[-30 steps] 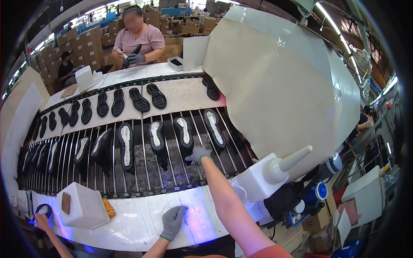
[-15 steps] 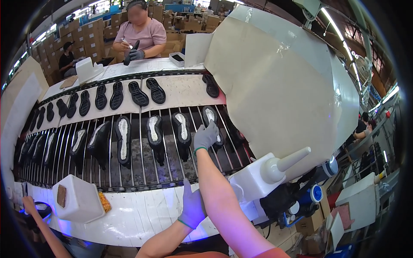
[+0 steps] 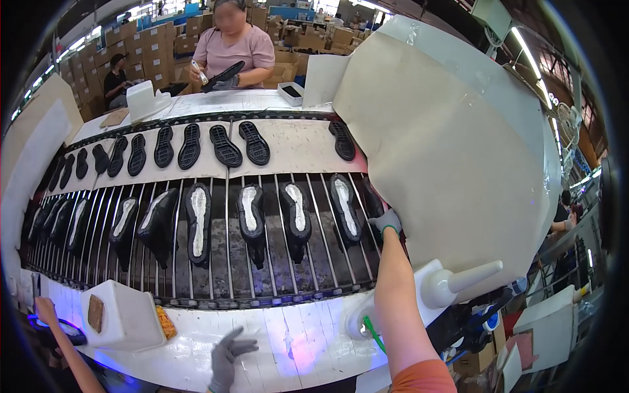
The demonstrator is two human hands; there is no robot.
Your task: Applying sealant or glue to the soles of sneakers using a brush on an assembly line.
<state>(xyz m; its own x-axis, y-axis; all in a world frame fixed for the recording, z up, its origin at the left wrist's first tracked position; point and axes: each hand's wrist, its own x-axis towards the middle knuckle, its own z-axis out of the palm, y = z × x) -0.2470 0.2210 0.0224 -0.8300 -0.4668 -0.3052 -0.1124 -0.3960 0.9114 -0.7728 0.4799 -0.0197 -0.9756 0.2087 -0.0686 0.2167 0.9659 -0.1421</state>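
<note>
My right hand, in a grey glove, reaches to the hood's left edge, its fingers closed on a dark upside-down shoe partly hidden by the hood. Just left of it, another black shoe lies bottom up on the metal bars, a white strip along its underside. Several similar shoes rest in a row farther left. Above the white ledge, my gloved left hand is open, fingers spread and holding nothing.
Black outsoles lie on the pale far belt. A big beige hood blocks the right. White containers and a white bottle stand on the near ledge. Across the line, a person holds a sole; another person's arm enters at left.
My right hand has left the white-strip shoe and moved right to the shoe by the hood. My left hand has pulled back down and left. The view has shifted.
</note>
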